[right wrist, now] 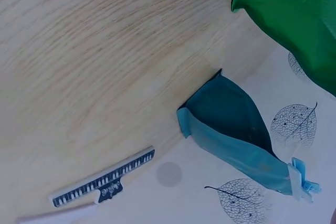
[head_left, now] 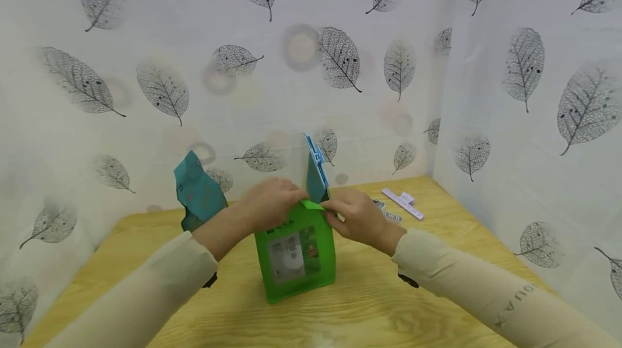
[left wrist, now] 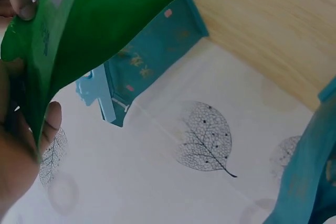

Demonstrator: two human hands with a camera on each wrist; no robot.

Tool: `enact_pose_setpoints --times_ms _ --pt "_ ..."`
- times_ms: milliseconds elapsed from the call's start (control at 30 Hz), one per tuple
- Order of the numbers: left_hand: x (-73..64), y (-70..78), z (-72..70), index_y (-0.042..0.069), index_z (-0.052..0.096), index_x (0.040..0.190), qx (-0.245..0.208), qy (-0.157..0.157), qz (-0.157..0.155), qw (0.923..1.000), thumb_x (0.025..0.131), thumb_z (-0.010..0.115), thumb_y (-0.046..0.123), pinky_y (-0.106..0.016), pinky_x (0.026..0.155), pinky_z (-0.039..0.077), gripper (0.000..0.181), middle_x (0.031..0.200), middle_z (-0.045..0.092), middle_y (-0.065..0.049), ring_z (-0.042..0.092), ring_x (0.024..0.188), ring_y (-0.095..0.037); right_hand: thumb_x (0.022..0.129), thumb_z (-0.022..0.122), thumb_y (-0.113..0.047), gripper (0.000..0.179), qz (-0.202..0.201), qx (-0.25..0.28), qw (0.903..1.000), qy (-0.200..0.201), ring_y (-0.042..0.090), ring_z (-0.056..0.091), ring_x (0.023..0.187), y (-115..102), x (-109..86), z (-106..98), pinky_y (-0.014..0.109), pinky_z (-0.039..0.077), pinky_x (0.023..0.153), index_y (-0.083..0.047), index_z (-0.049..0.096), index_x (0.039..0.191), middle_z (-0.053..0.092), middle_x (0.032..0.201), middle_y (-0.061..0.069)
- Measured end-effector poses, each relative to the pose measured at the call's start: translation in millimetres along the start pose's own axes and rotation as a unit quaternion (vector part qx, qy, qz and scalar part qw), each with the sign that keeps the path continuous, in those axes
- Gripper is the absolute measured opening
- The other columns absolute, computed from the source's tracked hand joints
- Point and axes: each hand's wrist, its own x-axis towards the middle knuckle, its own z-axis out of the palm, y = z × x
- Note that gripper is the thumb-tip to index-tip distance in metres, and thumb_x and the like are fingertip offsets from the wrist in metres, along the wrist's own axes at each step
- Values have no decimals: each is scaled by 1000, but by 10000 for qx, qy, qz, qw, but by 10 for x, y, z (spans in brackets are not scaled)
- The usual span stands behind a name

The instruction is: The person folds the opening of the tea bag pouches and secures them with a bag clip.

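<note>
A green bag (head_left: 303,270) with a label on its front stands upright on the table. At its top left, my left hand (head_left: 272,205) pinches the rim; in the left wrist view its fingers and thumb lie on both sides of the green film. My right hand (head_left: 362,221) pinches the top right corner between thumb and fingers. Part of the top edge is folded over between the hands. Just behind stands a teal bag (right wrist: 231,148) with a light blue clip (head_left: 316,154) across its top. The right wrist view does not show the right hand's fingers.
Another teal bag (head_left: 200,191), its top crumpled, stands at the left behind my left forearm. At the back right lie a pale purple clip (head_left: 403,204) and a black-and-white keyboard-patterned clip (right wrist: 105,179). Leaf-printed sheeting (head_left: 301,94) encloses the wooden table (head_left: 379,305) behind and beside.
</note>
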Motion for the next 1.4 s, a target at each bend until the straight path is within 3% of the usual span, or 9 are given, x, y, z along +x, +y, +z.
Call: enact_pose_setpoints --times_ms 100,200,333,433,500,633,833,1133,1400 --pt "-23 -27 3 14 70 116 -119 67 58 9999 100 47 11 -43 87 50 29 105 72 -3 65 95 -22 82 75 -7 11 -249 -298 9992 66 12 62 65 -15 25 -3 29 53 60 -6 75 92 69 79 2" --pt "-17 -15 4 18 70 95 -222 88 -169 9996 103 37 24 -46 82 43 35 89 67 0 59 87 -21 83 73 -10 8 -475 -659 9967 52 12 62 65 -32 70 -15 30 53 61 -7 75 90 69 77 2" --pt "42 49 24 21 51 70 34 112 -401 9991 107 38 36 -42 74 36 42 68 50 3 49 72 -17 79 75 -11 9 -596 -915 9940 67 13 62 64 -54 93 -26 30 52 60 -7 75 88 68 75 1" --pt "70 90 33 23 53 71 239 42 -407 9989 106 44 37 -40 72 38 39 67 51 6 51 70 -16 77 77 -12 13 -572 -879 9945 51 14 63 65 -65 64 -23 30 51 60 -6 75 88 69 76 2" --pt "77 103 33 22 60 76 297 -59 -447 9985 105 47 38 -39 72 42 35 71 58 5 56 73 -16 85 72 -17 13 -451 -682 9966 -27 14 64 67 -67 36 -16 32 52 62 -6 74 91 69 79 2" --pt "79 113 30 21 69 96 341 -237 -530 9977 102 54 40 -40 77 46 25 90 70 4 63 86 -17 98 58 -24 21 273 282 9988 -293 13 62 71 -68 4 -19 32 51 65 -9 73 97 69 82 -1" --pt "69 126 16 19 70 105 344 -249 -581 9974 100 59 39 -39 78 46 23 98 71 2 64 90 -17 99 61 -16 12 1378 1377 9768 -892 8 60 77 -91 51 -24 29 52 69 -12 71 103 66 86 -4" --pt "50 145 17 19 71 105 336 -128 -532 9979 98 63 38 -36 75 44 21 98 72 3 64 91 -17 96 63 -14 10 1714 1671 9655 -1021 7 56 74 -122 92 22 26 49 66 -11 71 103 67 87 -3" --pt "14 162 81 20 72 96 504 433 -326 9973 95 67 34 -34 70 43 15 89 71 5 64 83 -15 92 70 -17 15 1726 658 9789 -878 8 46 60 -221 126 52 23 40 57 -12 62 80 56 68 -3"
